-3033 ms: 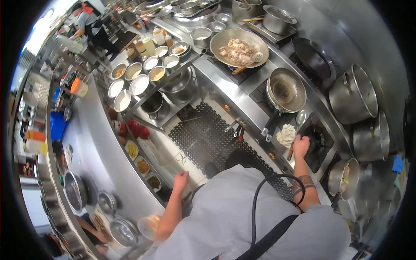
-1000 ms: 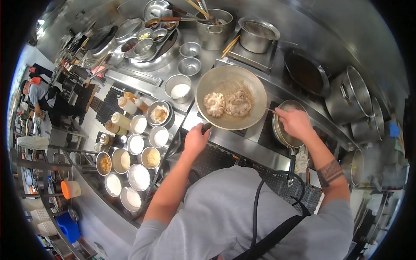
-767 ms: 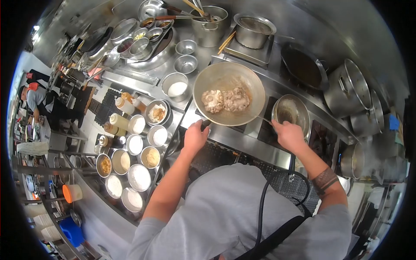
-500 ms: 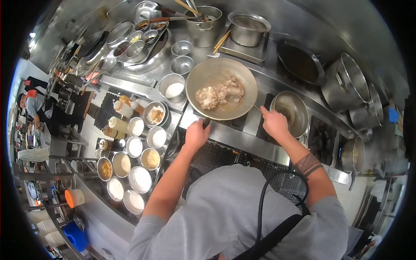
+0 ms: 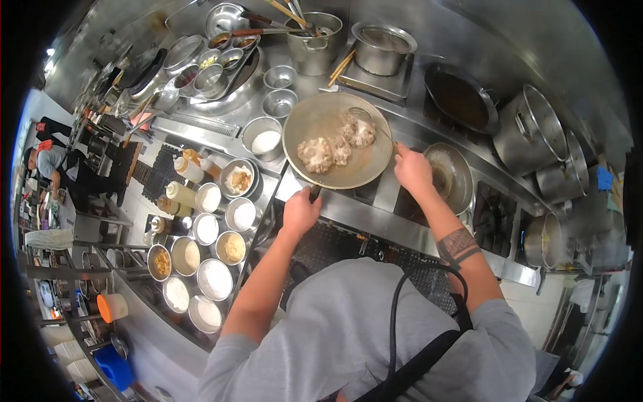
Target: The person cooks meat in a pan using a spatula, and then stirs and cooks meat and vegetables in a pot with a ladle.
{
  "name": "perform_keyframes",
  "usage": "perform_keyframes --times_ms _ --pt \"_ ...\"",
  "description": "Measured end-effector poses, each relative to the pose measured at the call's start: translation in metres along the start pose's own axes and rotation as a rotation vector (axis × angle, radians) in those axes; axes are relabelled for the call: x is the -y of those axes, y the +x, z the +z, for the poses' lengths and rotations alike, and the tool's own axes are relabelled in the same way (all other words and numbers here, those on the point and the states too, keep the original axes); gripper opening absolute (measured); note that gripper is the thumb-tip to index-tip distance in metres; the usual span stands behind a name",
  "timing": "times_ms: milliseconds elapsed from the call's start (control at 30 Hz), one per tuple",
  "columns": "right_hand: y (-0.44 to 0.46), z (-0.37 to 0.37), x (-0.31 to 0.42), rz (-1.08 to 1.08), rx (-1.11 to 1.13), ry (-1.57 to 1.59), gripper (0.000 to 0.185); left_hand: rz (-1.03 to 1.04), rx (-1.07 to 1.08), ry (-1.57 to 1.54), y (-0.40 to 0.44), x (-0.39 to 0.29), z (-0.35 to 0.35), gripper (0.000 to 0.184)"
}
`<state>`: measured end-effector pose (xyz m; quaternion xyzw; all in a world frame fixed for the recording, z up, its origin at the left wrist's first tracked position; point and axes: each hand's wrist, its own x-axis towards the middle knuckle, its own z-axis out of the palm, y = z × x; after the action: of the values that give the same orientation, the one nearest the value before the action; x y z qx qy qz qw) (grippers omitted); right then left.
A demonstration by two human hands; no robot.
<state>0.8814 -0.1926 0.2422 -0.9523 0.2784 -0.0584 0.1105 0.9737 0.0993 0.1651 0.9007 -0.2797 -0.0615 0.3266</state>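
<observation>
Gripping the dark handle of a wide wok, the person's left hand has its fingers closed round it. The right hand is wrapped firmly about a long-handled metal utensil, whose head lies among the clumps of pale, lightly browned food in the wok. The wok sits over the stove; just beside it rests a smaller pan with a brownish, stained inside. Beyond, a black pan looks dark within, and a deep pot has several utensils standing in it. Over on the left I see round tins of white contents, a tin of yellowish-orange pieces and a tin of something pale yellow.
</observation>
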Motion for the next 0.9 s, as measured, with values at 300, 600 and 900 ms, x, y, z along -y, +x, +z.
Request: perform_keyframes --times_ms 300,600,900 --pt "-0.002 0.018 -0.034 0.094 0.175 0.060 0.028 0.006 -0.014 -0.055 -0.003 0.005 -0.007 0.028" --pt "-0.012 0.051 -0.023 0.170 0.238 0.318 0.028 0.061 0.000 -0.083 0.001 0.015 -0.004 0.027" --pt "-0.026 0.043 -0.007 0.480 0.465 0.767 0.019 0.011 0.033 -0.083 0.001 0.007 -0.015 0.029"
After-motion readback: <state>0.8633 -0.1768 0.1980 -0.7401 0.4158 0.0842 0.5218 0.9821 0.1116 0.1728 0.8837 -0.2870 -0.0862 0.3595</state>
